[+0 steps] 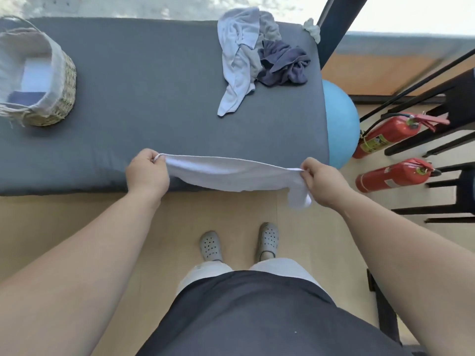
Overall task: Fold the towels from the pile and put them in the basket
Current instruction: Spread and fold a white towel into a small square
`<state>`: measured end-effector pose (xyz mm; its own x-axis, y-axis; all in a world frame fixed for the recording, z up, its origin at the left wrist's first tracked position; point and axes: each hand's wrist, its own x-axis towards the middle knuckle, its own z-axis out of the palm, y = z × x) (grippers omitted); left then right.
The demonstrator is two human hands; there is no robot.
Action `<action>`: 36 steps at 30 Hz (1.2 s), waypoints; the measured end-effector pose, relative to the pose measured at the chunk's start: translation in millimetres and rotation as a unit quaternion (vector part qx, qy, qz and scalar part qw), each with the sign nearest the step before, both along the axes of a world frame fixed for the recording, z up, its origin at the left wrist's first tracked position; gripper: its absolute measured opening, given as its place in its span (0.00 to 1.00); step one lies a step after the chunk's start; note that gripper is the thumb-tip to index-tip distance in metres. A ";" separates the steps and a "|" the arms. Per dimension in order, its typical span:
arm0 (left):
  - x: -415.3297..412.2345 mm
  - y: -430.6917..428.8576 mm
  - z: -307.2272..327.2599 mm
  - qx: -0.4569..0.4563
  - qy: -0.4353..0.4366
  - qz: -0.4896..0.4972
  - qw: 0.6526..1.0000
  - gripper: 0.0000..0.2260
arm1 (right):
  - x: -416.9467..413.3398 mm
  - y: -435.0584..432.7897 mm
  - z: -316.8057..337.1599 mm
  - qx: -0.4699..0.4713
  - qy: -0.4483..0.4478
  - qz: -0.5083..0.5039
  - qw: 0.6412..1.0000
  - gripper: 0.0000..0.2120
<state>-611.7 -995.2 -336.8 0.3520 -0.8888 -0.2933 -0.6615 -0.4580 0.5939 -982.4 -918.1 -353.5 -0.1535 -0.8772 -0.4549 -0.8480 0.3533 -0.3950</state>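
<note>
Left hand (147, 170) and right hand (322, 181) each pinch an end of a white towel (226, 173), fingers curled on its corners. It is stretched along the table's (154, 98) near edge. Open grey surface lies beyond. Farther back, the pile (257, 60) sits by the right edge, and the basket (65, 80) stands far left with folded towels inside.

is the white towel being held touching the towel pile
Apart. The head view shows bare grey mattress between the white towel, pinched by the left hand and right hand, and the pile of towels.
</note>
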 end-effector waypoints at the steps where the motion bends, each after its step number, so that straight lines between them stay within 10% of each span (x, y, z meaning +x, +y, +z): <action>1: 6.5 -1.6 -5.9 0.025 -0.005 0.003 1.000 0.09 | 6.3 -0.2 -1.2 -0.009 0.006 0.001 1.000 0.05; 12: 16.8 -32.5 -29.9 0.273 0.000 0.035 0.961 0.06 | 16.3 -41.9 -17.7 0.294 0.091 0.192 0.932 0.10; 19: -1.1 -94.0 -66.3 0.134 -0.074 0.054 0.987 0.07 | -13.2 -140.4 -56.2 0.096 0.078 0.071 0.990 0.07; 27: -24.5 -164.6 -177.9 0.108 0.064 0.160 0.979 0.10 | -15.1 -206.2 -160.9 0.050 0.054 0.089 0.993 0.06; 36: 9.4 -227.2 -225.9 0.018 -0.026 0.095 0.995 0.08 | -1.9 -249.3 -206.7 -0.031 0.091 0.076 0.992 0.07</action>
<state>-602.3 -1222.4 -562.6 0.5279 -0.7941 -0.3011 -0.5902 -0.5980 0.5422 -984.3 -1167.4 -560.1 -0.0926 -0.9222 -0.3755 -0.9488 0.1961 -0.2478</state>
